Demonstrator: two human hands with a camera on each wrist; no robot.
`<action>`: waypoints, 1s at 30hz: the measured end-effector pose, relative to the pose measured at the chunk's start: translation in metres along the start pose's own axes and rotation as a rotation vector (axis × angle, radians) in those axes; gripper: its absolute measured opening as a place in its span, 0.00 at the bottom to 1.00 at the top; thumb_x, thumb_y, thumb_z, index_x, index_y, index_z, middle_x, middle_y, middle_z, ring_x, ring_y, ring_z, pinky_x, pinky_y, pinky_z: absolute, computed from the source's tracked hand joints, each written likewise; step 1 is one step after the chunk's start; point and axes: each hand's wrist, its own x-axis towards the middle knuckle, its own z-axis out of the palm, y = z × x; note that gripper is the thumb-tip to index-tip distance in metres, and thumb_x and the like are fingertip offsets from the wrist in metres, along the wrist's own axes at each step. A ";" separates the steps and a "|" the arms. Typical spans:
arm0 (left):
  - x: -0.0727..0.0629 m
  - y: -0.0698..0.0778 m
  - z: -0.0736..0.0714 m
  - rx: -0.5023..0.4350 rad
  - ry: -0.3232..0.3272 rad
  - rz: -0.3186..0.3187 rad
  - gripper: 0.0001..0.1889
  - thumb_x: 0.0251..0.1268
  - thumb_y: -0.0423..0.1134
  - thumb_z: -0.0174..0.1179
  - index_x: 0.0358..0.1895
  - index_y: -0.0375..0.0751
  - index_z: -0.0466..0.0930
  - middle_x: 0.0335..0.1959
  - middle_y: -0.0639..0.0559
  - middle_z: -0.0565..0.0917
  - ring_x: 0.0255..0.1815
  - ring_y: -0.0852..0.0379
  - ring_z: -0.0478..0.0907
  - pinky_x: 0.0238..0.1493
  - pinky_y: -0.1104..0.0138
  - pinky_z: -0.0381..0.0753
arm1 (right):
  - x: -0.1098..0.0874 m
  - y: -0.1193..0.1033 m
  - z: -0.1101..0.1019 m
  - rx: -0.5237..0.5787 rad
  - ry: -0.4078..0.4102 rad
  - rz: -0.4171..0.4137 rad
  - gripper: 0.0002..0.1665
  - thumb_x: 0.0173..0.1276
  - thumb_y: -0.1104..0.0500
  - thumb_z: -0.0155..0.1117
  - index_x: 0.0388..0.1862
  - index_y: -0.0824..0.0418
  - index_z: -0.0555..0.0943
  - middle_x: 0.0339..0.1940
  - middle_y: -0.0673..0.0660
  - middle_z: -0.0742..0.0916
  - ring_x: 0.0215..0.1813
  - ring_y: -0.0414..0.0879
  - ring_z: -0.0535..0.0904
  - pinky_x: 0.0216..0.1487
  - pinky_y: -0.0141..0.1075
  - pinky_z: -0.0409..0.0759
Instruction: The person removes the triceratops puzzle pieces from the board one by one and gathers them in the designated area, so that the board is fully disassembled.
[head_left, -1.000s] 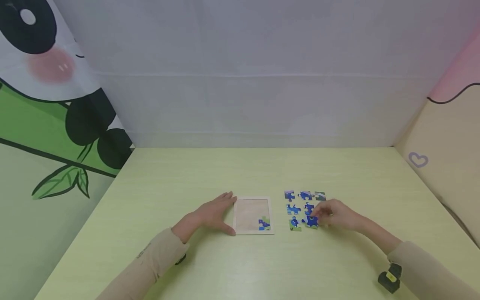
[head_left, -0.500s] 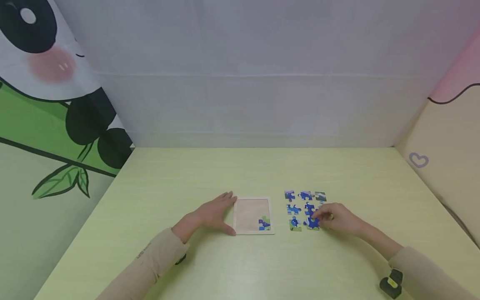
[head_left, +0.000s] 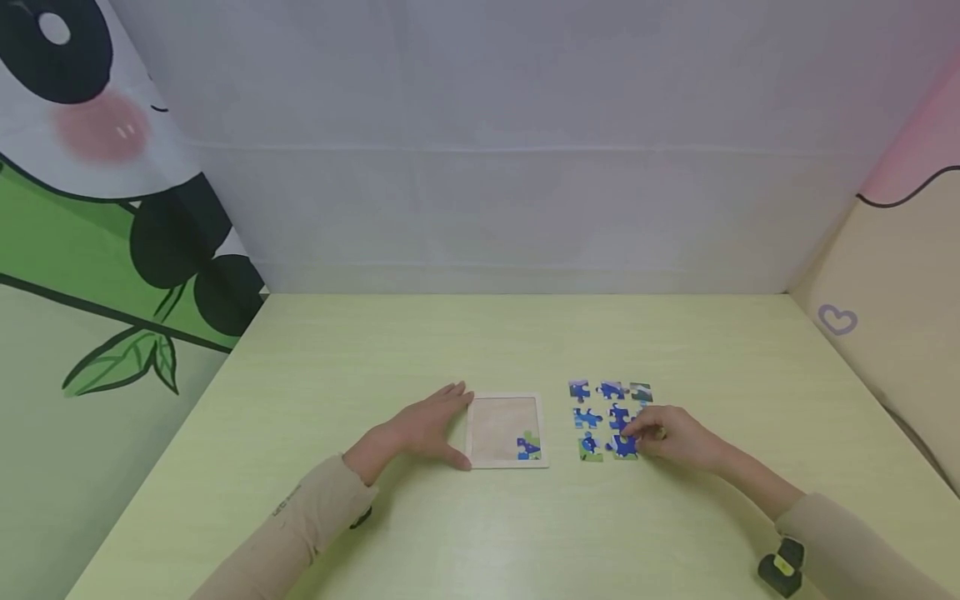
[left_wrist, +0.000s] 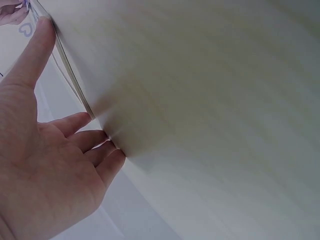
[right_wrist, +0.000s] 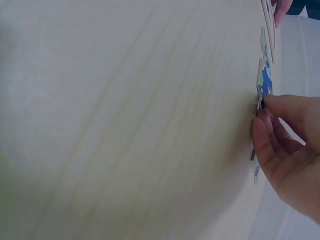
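Observation:
A square wooden puzzle frame [head_left: 507, 466] lies on the table, with a green and blue jigsaw piece [head_left: 528, 448] in its lower right corner. My left hand [head_left: 427, 427] rests along its left side, thumb and fingers spread against the edge; the left wrist view shows the fingers [left_wrist: 107, 165] fairly straight. Right of the frame, my right hand [head_left: 678, 435] pinches the edge of a blue and green jigsaw piece [head_left: 624, 447] low over the tabletop. In the right wrist view the thumb is on that piece [right_wrist: 266, 82], with curled fingers below. The hand covers part of the rightmost column.
Several other jigsaw pieces lie in loose rows, among them one at the upper left [head_left: 579, 390], one at the upper right [head_left: 641, 391] and one at the lower left [head_left: 590, 448]. A pale wall [head_left: 525, 217] rises behind the table [head_left: 375, 342].
My right hand has shifted slightly to the right and down, and the piece at its fingertips has moved a little with it. The left hand and the frame have stayed put.

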 end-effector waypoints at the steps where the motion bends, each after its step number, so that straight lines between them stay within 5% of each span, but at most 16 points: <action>1: 0.000 0.000 0.000 0.000 0.000 0.000 0.53 0.39 0.58 0.69 0.70 0.39 0.53 0.72 0.44 0.49 0.72 0.47 0.43 0.68 0.53 0.53 | 0.000 0.000 0.000 0.001 0.001 0.000 0.11 0.55 0.71 0.61 0.38 0.64 0.83 0.36 0.52 0.83 0.37 0.40 0.75 0.35 0.28 0.77; 19: -0.001 -0.001 0.000 0.002 0.002 -0.002 0.53 0.40 0.58 0.69 0.70 0.39 0.52 0.72 0.44 0.48 0.72 0.47 0.42 0.68 0.53 0.53 | 0.003 -0.006 -0.003 -0.019 -0.015 -0.012 0.10 0.56 0.71 0.61 0.38 0.64 0.82 0.36 0.54 0.84 0.36 0.42 0.75 0.35 0.28 0.77; 30: -0.003 0.002 -0.002 -0.001 -0.004 0.000 0.53 0.40 0.57 0.69 0.70 0.39 0.52 0.72 0.44 0.48 0.72 0.47 0.42 0.68 0.53 0.53 | 0.026 -0.021 -0.003 -0.030 -0.051 -0.076 0.11 0.56 0.70 0.63 0.40 0.66 0.81 0.37 0.56 0.84 0.36 0.42 0.76 0.36 0.29 0.78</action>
